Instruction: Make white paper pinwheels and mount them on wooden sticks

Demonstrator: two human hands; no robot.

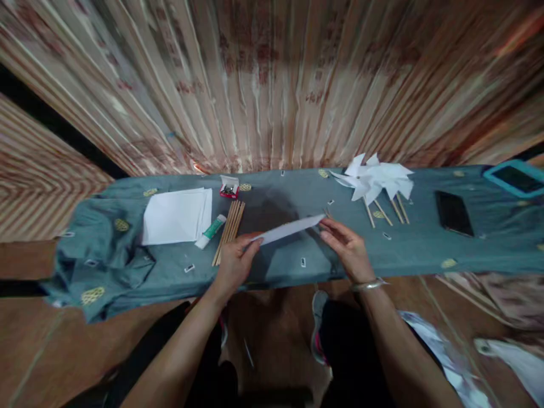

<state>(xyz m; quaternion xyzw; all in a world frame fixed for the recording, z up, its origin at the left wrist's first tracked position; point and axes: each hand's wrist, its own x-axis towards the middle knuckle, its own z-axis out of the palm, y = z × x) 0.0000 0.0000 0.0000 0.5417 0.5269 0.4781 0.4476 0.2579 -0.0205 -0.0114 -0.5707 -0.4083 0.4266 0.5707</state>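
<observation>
A folded white sheet of paper (291, 229) is held between my two hands just above a narrow table draped in blue-grey cloth (425, 249). My left hand (234, 262) pinches its left end, fingers closed on it. My right hand (349, 247), with a metal bangle at the wrist, grips its right end with thumb and fingers. Left of my left hand lies a bundle of thin wooden sticks (229, 230), and beside them a glue stick (211, 231) and a stack of white paper (177, 216).
Several finished white paper pinwheels on sticks (377, 182) lie at the back right. A black phone (454, 213) and a blue-cased tablet (515, 178) sit farther right. A small red box (229, 187) is near the back edge. Striped curtains hang behind the table.
</observation>
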